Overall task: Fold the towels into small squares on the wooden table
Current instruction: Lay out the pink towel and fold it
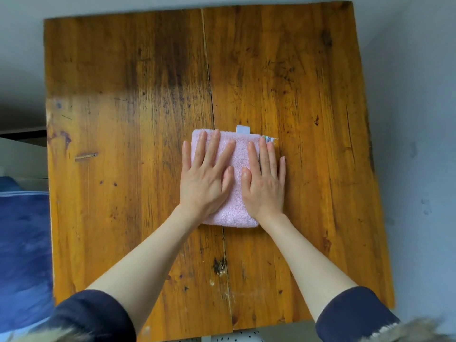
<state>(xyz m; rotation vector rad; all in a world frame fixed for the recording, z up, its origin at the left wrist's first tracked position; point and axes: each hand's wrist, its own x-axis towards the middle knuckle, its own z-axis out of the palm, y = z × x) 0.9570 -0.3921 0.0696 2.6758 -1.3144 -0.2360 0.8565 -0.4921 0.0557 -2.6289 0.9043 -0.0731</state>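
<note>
Pink terry cloth sits under both your palms: the towel [237, 174] is folded down to a small, nearly square block and lies flat near the middle of the wooden table [123, 119], straddling the long crack [208, 70] that runs between the two boards. Your left hand [206, 178] lies flat on the towel's left half with straight, spread fingers, the little finger hanging just past the left edge onto the wood. Your right hand [265, 181] presses flat on the right half in the same way, fingers straight and close together, with the outermost finger resting off the towel's right edge. Your thumbs lie near each other over the centre of the cloth, not quite touching. Neither hand is gripping or pinching anything. A white tag [242, 129] pokes out from the far edge of the towel, and a small patterned bit of trim [267, 138] shows at its far right corner. Your dark sleeves [352, 314] are pushed up above the forearms. Blue fabric [24, 243] lies off the table's left side
</note>
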